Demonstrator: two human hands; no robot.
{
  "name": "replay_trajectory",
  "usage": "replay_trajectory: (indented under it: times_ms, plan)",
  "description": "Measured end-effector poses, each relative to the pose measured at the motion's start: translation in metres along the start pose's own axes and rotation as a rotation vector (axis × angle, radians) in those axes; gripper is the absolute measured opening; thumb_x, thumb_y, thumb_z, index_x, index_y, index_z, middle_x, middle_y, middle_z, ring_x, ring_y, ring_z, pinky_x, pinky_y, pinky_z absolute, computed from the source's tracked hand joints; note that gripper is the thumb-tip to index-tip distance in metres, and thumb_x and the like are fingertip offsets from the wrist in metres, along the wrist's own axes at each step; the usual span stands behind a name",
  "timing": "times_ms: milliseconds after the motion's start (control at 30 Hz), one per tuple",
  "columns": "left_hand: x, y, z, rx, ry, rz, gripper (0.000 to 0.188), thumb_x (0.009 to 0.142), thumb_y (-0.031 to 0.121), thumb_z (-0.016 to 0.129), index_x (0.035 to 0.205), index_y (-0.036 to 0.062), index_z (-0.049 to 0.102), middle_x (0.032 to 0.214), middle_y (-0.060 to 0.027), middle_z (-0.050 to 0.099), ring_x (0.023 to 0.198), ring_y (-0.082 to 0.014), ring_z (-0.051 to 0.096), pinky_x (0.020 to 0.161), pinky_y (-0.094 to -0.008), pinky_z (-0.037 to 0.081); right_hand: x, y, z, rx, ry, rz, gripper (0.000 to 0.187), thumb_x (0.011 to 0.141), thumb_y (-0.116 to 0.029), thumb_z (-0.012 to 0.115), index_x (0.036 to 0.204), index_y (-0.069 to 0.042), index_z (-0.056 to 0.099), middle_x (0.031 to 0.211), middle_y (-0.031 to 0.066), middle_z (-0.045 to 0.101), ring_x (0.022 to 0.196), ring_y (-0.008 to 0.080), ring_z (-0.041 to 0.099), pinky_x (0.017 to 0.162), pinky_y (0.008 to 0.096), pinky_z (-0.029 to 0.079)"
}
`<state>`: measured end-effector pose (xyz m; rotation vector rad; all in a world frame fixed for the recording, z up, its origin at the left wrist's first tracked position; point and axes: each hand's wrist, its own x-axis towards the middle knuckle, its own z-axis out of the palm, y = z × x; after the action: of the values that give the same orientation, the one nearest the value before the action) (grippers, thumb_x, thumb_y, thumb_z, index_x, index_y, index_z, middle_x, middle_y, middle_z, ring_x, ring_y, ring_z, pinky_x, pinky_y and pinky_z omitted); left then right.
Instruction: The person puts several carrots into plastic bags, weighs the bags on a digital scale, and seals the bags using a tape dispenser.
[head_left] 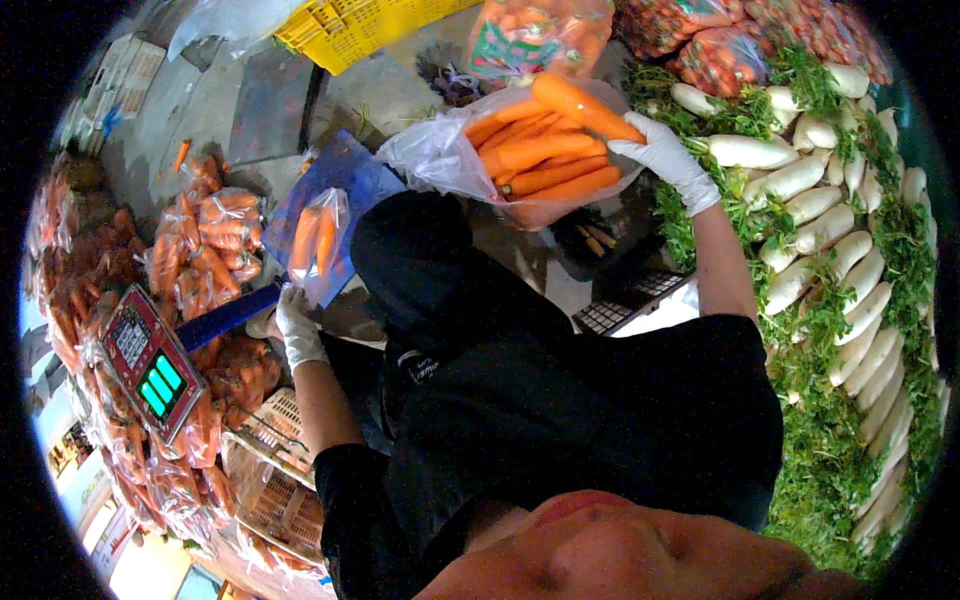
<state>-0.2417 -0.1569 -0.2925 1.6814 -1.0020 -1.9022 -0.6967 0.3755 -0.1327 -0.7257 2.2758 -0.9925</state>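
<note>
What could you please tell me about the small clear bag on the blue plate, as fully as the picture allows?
The small clear bag looks like thin, shiny plastic and holds at least two orange carrots, side by side lengthwise. It lies on the blue plate. The white-gloved left hand has its fingertips at the bag's lower end; how firmly they grip, and whether it is sealed, I cannot tell.

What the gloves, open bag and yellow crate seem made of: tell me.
Gloves: likely thin, matte rubber, by their close, skin-like fit. Open bag: plastic film, seemingly glossy, by its translucent creases. Yellow crate: probably moulded plastic, fairly smooth; its walls are pierced with regular slots.
</note>
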Motion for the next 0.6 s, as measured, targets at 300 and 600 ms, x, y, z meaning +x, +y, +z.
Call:
replay_trajectory:
  times_ms: [300,600]
  plan:
    - [0.025,-0.005,-0.008,0.248,-0.092,0.051,0.030,0.095,0.032,0.054,0.108,0.0057,0.060,0.094,-0.0058,0.065,0.074,-0.0202,0.060,0.060,-0.0313,0.046,0.053,0.019,0.040,-0.189,-0.258,-0.298,0.032,0.078,-0.011,0.067,0.110,-0.004,0.064,0.108,0.0145,0.068,0.106,0.0332,0.063,0.094,0.0377,0.048]
    - [0.021,-0.029,-0.005,0.141,-0.024,0.035,0.030,0.093,0.033,0.056,0.105,0.0066,0.060,0.091,-0.0064,0.062,0.074,-0.0217,0.058,0.065,-0.0314,0.045,0.108,0.011,0.074,-0.683,-0.337,-0.067,0.064,0.067,-0.038,0.080,0.121,-0.009,0.062,0.120,0.0171,0.064,0.113,0.0342,0.059,0.099,0.0437,0.045]
